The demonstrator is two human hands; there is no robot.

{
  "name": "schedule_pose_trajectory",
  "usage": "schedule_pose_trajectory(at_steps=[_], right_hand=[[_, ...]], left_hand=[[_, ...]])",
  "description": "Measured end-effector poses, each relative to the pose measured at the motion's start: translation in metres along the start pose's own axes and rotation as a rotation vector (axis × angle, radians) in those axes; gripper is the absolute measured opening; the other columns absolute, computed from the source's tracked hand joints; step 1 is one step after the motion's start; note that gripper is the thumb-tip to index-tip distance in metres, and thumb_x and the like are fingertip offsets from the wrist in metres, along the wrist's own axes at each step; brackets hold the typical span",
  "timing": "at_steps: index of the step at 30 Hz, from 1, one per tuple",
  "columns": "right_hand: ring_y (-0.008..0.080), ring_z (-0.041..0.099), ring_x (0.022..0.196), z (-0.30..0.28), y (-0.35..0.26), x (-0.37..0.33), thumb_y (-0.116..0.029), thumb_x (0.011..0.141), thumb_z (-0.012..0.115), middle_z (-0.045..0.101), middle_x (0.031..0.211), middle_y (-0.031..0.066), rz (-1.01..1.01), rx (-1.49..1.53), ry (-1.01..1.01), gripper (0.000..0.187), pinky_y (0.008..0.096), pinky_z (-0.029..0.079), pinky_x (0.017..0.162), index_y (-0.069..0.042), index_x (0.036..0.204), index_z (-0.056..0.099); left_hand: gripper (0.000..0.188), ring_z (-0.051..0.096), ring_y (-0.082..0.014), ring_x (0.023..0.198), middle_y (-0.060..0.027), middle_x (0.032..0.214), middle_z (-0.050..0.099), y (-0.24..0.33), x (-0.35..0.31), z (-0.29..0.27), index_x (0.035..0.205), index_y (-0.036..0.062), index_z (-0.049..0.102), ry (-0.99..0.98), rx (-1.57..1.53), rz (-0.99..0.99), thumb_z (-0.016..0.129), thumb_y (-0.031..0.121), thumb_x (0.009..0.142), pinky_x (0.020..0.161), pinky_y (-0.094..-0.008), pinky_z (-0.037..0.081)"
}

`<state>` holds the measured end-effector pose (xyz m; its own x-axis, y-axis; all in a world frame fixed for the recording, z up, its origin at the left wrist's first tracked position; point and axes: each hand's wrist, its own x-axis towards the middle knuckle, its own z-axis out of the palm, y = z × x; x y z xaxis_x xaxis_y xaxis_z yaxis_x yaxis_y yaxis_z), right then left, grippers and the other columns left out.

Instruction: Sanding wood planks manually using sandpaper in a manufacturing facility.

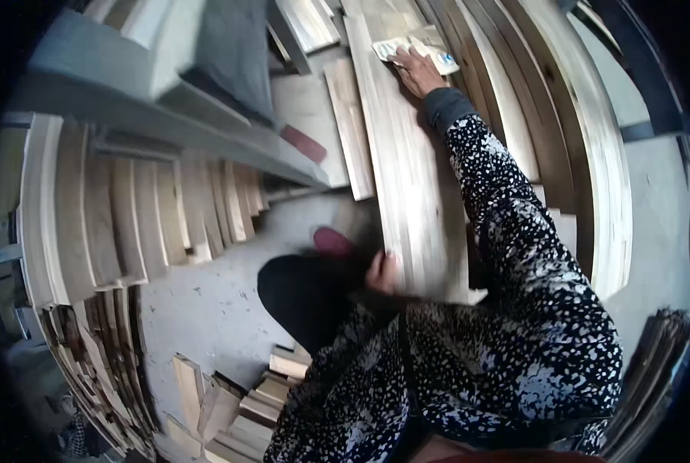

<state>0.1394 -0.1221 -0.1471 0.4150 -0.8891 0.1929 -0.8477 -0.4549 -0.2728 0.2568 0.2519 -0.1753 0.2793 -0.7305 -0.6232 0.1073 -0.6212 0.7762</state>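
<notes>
A long pale wooden board (410,177) runs from my body toward the far side. On its far end lies a creased cream sheet (441,58) with printed marks, which could be paper or sandpaper. My right hand (420,71) reaches out along the board and presses this sheet against the wood, fingers bent over it. Close to my body, my left hand (382,272) holds the near left edge of the board; it is slightly blurred and its thumb is hidden.
Long boards (545,100) stand stacked along the right. Shorter planks (140,204) line a rack at the left, beside a grey metal beam (183,123). A narrow plank (349,127) lies left of the board. Cut pieces (244,417) sit on the grey floor (198,309).
</notes>
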Motion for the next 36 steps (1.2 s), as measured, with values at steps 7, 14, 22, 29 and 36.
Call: schedule_pose_trajectory(at_steps=[7,14,22,29,36], right_hand=[[0.0311,0.021,0.127,-0.060,-0.109,-0.236,-0.004,0.080,0.044,0.034,0.133,0.0103,-0.145,0.252,-0.168,0.043,0.0492,0.012,0.104,-0.015,0.121,0.046],[0.0312,0.017,0.129,-0.104,-0.123,-0.378,-0.030,0.085,0.028,0.031,0.134,0.0116,-0.272,0.466,-0.572,0.043,0.0501,0.001,0.104,-0.014,0.121,0.046],[0.0277,0.017,0.129,-0.068,-0.073,-0.286,-0.001,0.076,0.048,0.030,0.135,0.0077,-0.207,0.151,-0.145,0.052,0.0499,0.008,0.104,-0.014,0.125,0.040],[0.0265,0.023,0.127,-0.045,-0.121,-0.399,-0.006,0.082,0.043,0.034,0.132,0.0085,-0.533,0.213,-0.412,0.040,0.0473,0.015,0.103,-0.011,0.122,0.044],[0.0278,0.040,0.117,-0.127,-0.107,-0.288,0.008,0.075,0.041,0.046,0.122,0.0146,-0.287,0.437,0.190,0.047,0.0409,0.033,0.097,-0.009,0.118,0.048]], left_hand=[[0.064,0.055,-0.0214,0.096,-0.0122,0.106,0.056,0.018,-0.006,-0.018,0.116,0.0002,0.046,-0.382,-0.619,-0.094,0.025,0.053,0.087,0.082,-0.0323,0.045],[0.069,0.055,-0.0207,0.095,-0.0131,0.106,0.056,0.009,-0.018,-0.019,0.117,-0.0007,0.045,-0.288,-0.642,-0.091,0.023,0.057,0.086,0.083,-0.0318,0.044],[0.069,0.055,-0.0205,0.095,-0.0128,0.107,0.056,0.011,-0.012,-0.007,0.116,-0.0013,0.045,-0.295,-0.586,-0.053,0.022,0.056,0.086,0.083,-0.0314,0.043],[0.070,0.055,-0.0208,0.094,-0.0129,0.107,0.055,0.018,-0.017,-0.010,0.116,-0.0013,0.045,-0.269,-0.544,-0.074,0.021,0.058,0.086,0.082,-0.0320,0.044],[0.075,0.048,-0.0253,0.106,-0.0163,0.118,0.047,0.028,-0.021,-0.011,0.123,-0.0018,0.036,-0.278,-0.544,-0.092,0.024,0.060,0.083,0.091,-0.0374,0.038]])
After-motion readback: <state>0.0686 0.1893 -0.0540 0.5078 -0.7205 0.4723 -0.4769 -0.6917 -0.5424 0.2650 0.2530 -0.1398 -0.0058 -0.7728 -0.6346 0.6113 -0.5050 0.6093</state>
